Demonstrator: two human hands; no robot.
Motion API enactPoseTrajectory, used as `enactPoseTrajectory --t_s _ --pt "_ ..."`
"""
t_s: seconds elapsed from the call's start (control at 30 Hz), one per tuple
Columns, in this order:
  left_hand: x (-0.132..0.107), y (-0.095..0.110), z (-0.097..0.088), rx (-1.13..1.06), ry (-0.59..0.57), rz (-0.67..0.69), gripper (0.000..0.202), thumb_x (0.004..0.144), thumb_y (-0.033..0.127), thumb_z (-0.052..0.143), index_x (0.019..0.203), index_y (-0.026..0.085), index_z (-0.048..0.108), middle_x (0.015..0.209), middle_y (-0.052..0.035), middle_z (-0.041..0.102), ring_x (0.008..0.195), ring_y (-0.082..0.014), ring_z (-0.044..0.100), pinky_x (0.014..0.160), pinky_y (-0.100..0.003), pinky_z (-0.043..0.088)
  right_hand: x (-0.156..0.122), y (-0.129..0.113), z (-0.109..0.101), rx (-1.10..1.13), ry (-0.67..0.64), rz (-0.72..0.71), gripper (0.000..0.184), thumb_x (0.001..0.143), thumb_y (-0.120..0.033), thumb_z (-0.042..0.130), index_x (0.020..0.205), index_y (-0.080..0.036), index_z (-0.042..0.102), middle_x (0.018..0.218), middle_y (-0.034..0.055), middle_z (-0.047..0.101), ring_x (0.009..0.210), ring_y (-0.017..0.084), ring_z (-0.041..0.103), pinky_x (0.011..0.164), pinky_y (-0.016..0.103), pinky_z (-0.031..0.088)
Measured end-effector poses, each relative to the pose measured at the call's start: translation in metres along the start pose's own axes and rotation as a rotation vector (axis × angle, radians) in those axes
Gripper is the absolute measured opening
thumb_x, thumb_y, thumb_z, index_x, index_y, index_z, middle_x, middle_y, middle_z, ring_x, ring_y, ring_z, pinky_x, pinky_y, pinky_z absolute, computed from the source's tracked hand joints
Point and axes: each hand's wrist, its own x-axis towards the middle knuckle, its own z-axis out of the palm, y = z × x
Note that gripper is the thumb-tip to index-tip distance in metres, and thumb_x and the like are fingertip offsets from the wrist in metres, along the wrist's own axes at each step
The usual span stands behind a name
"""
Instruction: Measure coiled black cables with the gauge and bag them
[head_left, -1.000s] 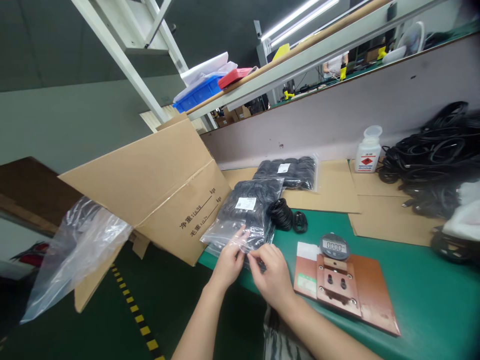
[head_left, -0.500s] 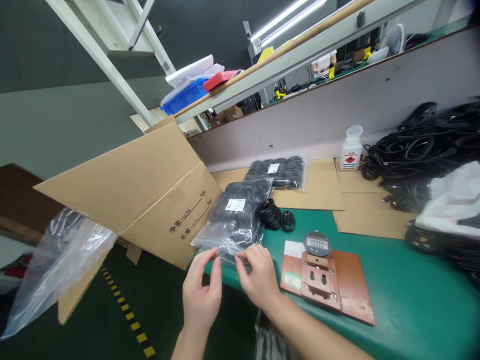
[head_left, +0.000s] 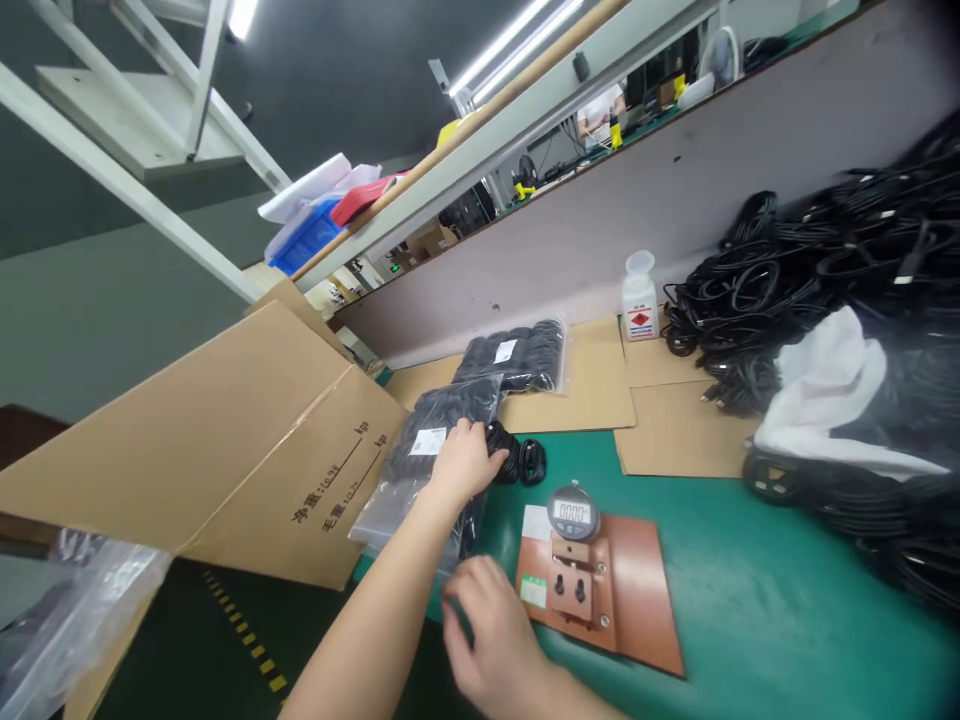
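Observation:
My left hand [head_left: 466, 462] reaches over a clear plastic bag [head_left: 382, 505] packed with black cable coils and bearing a white label [head_left: 428, 442]. Its thumb is spread from the fingers and lies beside a stack of loose black cable coils [head_left: 508, 462]; whether it touches them I cannot tell. One more cable coil [head_left: 532, 462] rests just right of the stack. Lower down, my right hand [head_left: 491, 625] hovers at the table's front edge near the bag's mouth, its fingers loosely curled, thumb apart, with nothing seen in it.
An open cardboard box [head_left: 247, 430] stands left. A digital gauge [head_left: 573, 512] on a brown base [head_left: 645, 590] sits right of my hands. Behind are another bag of coils [head_left: 540, 355], cardboard sheets [head_left: 592, 390] and a white bottle [head_left: 640, 305]. Black cables [head_left: 810, 270] pile up at right.
My left hand has moved from the bag's mouth forward over the bag to the loose coils. My right hand has drawn back toward me. The view has shifted right.

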Motion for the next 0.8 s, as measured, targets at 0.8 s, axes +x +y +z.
enactPoseTrajectory --t_s 0.8 --pt "-0.009 0.000 0.004 -0.500 0.055 -0.155 0.051 0.077 0.019 0.070 0.124 0.018 0.050 0.109 -0.0147 0.067 0.103 -0.0329 0.064 0.088 -0.044 0.047 -0.003 0.002 0.000 0.057 -0.062 -0.032 0.018 0.079 -0.005 0.043 0.084 -0.021 0.050 0.083 0.0056 0.054 0.076 0.023 0.053 0.065 0.033 0.047"
